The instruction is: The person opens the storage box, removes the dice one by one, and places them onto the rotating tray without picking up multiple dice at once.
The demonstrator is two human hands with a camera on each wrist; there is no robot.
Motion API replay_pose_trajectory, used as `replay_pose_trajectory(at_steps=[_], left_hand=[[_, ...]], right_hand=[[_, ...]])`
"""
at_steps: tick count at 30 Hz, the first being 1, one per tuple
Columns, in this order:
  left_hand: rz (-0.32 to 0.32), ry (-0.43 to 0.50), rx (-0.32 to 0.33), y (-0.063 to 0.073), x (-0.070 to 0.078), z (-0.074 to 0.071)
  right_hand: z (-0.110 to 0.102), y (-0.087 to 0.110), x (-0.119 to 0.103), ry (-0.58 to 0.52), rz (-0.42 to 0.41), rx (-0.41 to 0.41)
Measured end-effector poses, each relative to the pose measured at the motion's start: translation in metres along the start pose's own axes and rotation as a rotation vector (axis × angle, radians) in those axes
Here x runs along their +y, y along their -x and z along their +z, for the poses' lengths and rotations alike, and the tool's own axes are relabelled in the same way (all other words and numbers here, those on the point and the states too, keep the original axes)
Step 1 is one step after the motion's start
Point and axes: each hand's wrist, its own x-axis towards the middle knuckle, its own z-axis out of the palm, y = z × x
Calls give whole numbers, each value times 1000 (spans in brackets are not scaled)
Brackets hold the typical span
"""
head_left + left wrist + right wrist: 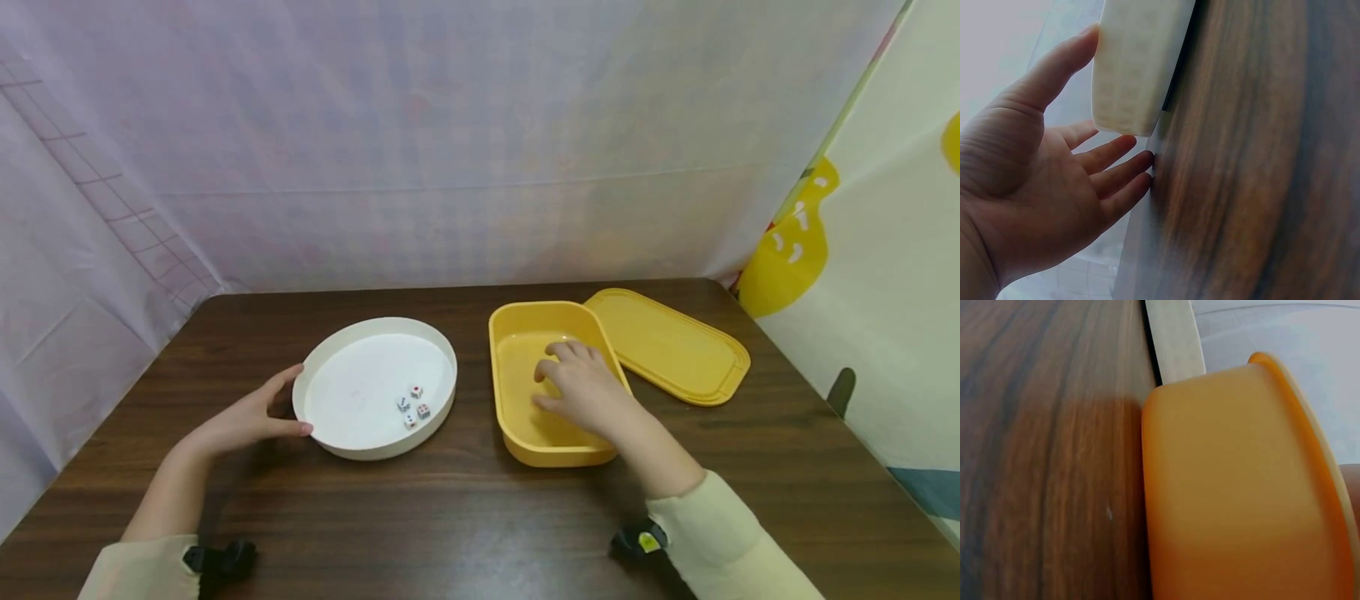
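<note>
Head view: I am seeing a dark wood surface backed by pale sheeting. My left hand, grip apart, is touching the white dish holding dice. My right hand is reaching into the yellow box, grip loosely curled, beside its lid.

Left wrist view: straight fingers are flanking the dish.

Right wrist view: the box wall is filling the frame.

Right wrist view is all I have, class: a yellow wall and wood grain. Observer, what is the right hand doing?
Observer: The right hand reaches into the yellow box, fingers curled over its floor; I cannot tell whether the grip holds anything.
Operator: Is the box covered?
Observer: No. Its yellow lid lies flat on the table, against the box's far right side.
Operator: And the pale strip beyond the box?
Observer: That is a round white tray holding four dice.
Operator: Where is the other hand?
Observer: The left hand touches the tray's left rim with open fingers.
</note>
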Motion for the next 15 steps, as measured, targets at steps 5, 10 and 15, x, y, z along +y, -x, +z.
replay_pose_trajectory(at_steps=[5, 10, 15], left_hand=[[1, -3, 3, 0, 0, 0], [5, 4, 2, 1, 0, 0], [10, 13, -1, 0, 0, 0]], right_hand=[[3, -1, 6, -2, 15, -5], [4, -1, 11, 5, 21, -12], [6, 0, 15, 13, 19, -12]])
